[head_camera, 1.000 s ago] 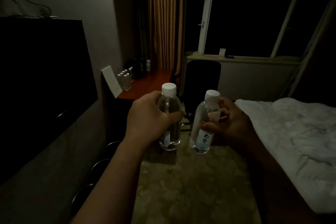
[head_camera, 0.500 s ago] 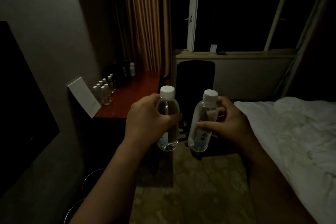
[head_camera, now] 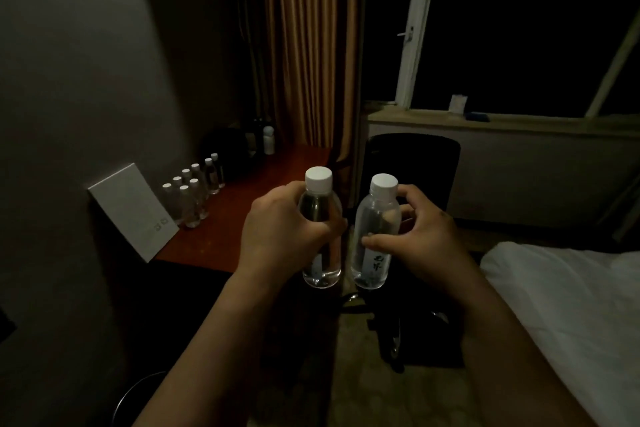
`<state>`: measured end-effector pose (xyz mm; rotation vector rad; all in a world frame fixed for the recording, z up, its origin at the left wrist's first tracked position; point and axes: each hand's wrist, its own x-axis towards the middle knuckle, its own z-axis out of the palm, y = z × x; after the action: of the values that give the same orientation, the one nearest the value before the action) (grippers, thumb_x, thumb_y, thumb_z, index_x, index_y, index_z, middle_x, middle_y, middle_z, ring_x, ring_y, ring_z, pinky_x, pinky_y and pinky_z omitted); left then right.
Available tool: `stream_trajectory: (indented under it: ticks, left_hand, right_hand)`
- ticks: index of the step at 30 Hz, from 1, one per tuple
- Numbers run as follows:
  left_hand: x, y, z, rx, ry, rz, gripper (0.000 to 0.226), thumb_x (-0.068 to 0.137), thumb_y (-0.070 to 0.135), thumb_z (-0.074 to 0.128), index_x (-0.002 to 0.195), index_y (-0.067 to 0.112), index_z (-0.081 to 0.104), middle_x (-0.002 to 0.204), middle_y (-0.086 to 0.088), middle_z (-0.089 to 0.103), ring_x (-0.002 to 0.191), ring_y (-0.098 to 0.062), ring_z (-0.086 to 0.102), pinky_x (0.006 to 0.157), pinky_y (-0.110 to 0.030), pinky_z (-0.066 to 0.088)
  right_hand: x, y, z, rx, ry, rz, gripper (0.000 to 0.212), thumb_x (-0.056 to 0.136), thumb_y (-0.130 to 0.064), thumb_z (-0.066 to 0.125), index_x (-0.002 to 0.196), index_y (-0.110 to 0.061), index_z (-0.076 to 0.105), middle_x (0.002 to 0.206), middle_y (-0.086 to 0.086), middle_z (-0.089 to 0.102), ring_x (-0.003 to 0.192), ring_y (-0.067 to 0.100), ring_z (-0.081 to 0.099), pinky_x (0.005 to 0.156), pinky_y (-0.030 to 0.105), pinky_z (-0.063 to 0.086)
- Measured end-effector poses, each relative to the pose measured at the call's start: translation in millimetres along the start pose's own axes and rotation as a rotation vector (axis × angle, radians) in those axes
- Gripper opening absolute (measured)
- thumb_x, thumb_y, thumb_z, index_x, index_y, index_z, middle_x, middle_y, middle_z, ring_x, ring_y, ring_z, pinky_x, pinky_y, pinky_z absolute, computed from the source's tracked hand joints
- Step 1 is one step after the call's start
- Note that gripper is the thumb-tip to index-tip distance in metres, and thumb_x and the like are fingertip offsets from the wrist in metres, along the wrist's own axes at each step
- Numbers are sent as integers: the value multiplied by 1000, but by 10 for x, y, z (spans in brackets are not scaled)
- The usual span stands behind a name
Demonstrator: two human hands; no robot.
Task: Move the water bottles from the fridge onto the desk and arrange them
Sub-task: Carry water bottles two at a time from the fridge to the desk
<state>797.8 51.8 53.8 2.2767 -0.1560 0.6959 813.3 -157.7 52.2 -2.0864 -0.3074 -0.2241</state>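
Before the desk [head_camera: 242, 215], each hand's grip wraps one upright bottle: left hand [head_camera: 280, 232], right hand [head_camera: 426, 236].

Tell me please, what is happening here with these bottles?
A person carries two water bottles toward the desk. The left hand grips one bottle and the right hand grips the other bottle, both upright with white caps on. A group of small bottles already stands on the desk beside a white card. The two held bottles are not yet set down.
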Motion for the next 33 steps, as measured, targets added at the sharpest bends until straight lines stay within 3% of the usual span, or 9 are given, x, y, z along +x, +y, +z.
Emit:
stream_trajectory:
  ticks: [4,15,21,25,33]
  left_hand:
    - [554,-432,268,59,2,-56,47,65,60,71,101,31,64,94,13,65,86,-3,60,75,-36,56]
    - [2215,-1950,661,197,63,-155,53,68,60,77,108,28,65,97,10,64,89,-8,59,76,-37,56]
    - [3146,-2634,641,225,98,-243,54,68,59,77,112,30,64,101,10,63,94,-8,58,81,-37,55]
    - [3540,-3088,695,261,122,-339,56,68,58,79,114,30,63,104,9,63,96,-9,58,83,-35,53]
    - [4055,-3994,1031,333,231,-638,47,63,60,79,99,35,63,93,14,61,91,-10,58,72,-27,43]
  right_hand:
    - [791,212,197,7,-60,-11,75,66,-25,88,127,-40,48,103,-13,61,94,5,61,75,28,53]
    - [3144,574,1298,-23,-189,-93,71,64,-26,90,121,-42,51,102,-11,64,93,5,63,78,30,56]
    - [4361,599,1897,-52,-304,-155,72,68,-23,87,124,-43,47,105,-14,60,92,1,60,66,14,48]
    - [4990,721,2345,-48,-388,-171,68,68,-25,87,117,-46,45,103,-16,59,86,-4,59,61,10,45]
    - [6181,1117,3303,-57,-652,-245,70,65,-28,88,120,-44,47,109,-14,63,96,4,64,78,26,57]
